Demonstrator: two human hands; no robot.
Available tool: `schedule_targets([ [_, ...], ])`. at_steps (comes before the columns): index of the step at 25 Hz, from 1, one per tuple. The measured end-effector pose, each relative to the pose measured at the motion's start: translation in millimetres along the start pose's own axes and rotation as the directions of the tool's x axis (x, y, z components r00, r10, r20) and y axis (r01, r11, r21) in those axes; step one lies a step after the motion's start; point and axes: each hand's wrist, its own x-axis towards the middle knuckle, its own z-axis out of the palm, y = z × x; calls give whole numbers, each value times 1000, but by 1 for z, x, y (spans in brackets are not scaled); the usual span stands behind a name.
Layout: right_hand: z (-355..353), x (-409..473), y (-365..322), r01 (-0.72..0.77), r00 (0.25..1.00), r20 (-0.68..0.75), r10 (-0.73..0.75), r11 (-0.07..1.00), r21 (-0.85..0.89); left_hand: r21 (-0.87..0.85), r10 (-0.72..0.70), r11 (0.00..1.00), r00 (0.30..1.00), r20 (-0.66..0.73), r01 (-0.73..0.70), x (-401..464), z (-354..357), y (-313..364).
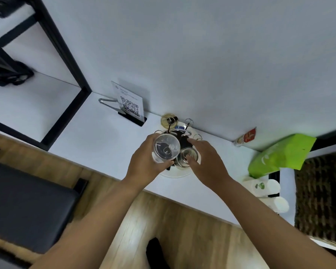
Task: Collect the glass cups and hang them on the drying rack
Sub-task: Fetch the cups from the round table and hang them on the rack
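- Broadly, the white worktop (109,136) runs along the wall, with a QR-code sign (130,103) and a green packet (279,154) standing on it, well apart.
- The drying rack (179,133) stands on a white dish against the wall, just beyond both hands; several of its looped prongs are bare.
- The left hand (144,164) has its fingers wrapped round a glass cup (166,148), held over the rack's near-left side with one end of the cup towards the camera.
- The right hand (206,160) has its fingers curled on a second glass cup (188,157), touching the first and lower on the rack.
- Judging by position, the left cup is nearer a free prong.
- Hidden: the prong under either cup; whether the second is already hung is unclear.
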Motion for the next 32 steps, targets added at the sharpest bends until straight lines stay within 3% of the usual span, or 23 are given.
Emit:
schedule_targets([
  [8,24,21,28,-8,991,131,36,979,-206,-23,-12,1000,998,56,13,15,27,-38],
  [32,67,38,47,-8,995,94,33,966,-259,-39,-27,999,995,96,31,31,70,-90],
])
